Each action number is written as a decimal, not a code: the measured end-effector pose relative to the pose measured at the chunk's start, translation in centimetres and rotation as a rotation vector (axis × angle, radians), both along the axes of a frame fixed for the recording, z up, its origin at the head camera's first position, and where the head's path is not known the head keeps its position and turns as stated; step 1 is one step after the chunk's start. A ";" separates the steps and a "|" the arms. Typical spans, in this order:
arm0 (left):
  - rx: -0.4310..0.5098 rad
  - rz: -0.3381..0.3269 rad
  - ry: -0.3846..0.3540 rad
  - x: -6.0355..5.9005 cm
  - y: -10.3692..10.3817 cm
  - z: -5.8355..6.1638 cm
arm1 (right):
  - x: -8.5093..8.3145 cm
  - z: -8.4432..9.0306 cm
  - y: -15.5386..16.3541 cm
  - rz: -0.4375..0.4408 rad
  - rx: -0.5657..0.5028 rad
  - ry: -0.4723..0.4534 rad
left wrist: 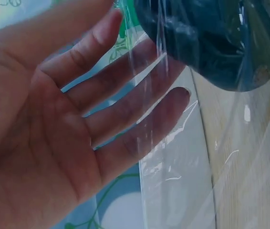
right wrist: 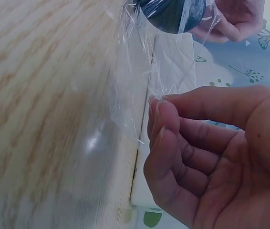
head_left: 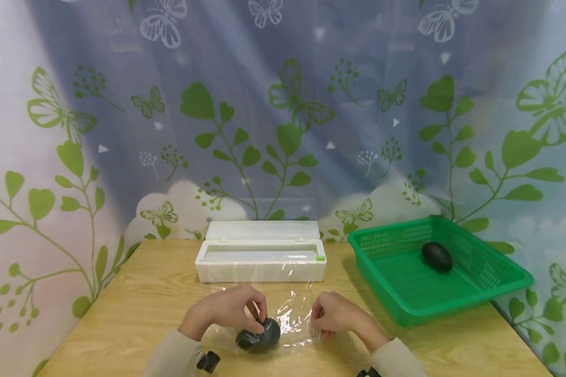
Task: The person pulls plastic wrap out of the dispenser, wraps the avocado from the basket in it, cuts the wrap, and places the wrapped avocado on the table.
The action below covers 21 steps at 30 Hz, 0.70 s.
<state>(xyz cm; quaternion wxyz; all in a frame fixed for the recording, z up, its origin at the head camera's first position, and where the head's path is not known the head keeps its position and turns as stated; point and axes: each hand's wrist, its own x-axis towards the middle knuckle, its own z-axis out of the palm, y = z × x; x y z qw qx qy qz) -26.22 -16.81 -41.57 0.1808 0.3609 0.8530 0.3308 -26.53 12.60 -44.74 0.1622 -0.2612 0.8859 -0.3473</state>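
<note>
Head view shows the fruit (head_left: 270, 339) on the table (head_left: 137, 293), in front of the white box (head_left: 219, 273) and covered by clear film (head_left: 290, 317). The left hand (head_left: 231, 310) grips it from above, thumb and fingers bent over its top; the right hand (head_left: 339, 317) pinches the film's edge to the fruit's right, fingers curled.

The fruit looks firm and smooth, probably light enough for 1 hand, and the film should leave it slick and inclined to roll (it may be an avocado, so a hard squeeze could bruise it). Its broad middle seems the safest hold. The film is thin and limp; it will likely cling, crease or tear if tugged at 1 point, so its edges, taken lightly, suit best.

Counted: 2 fruits, 1 under film and the bare fruit (head_left: 437, 256) in the green basket (head_left: 382, 288); 1 visible sheet of film; 1 box, its lid (head_left: 263, 230) raised; 1 basket; 1 table; 2 hands.
</note>
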 end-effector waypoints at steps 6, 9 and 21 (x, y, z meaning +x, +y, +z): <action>0.010 0.010 0.021 0.0 0.2 -0.2 | 0.0 0.2 0.0 0.015 -0.017 0.009; 0.023 0.009 -0.018 0.1 0.3 -0.4 | 0.0 0.2 0.0 0.019 -0.021 0.004; -0.033 -0.029 0.112 0.0 0.5 -0.9 | 0.0 -0.2 0.2 0.013 -0.011 0.010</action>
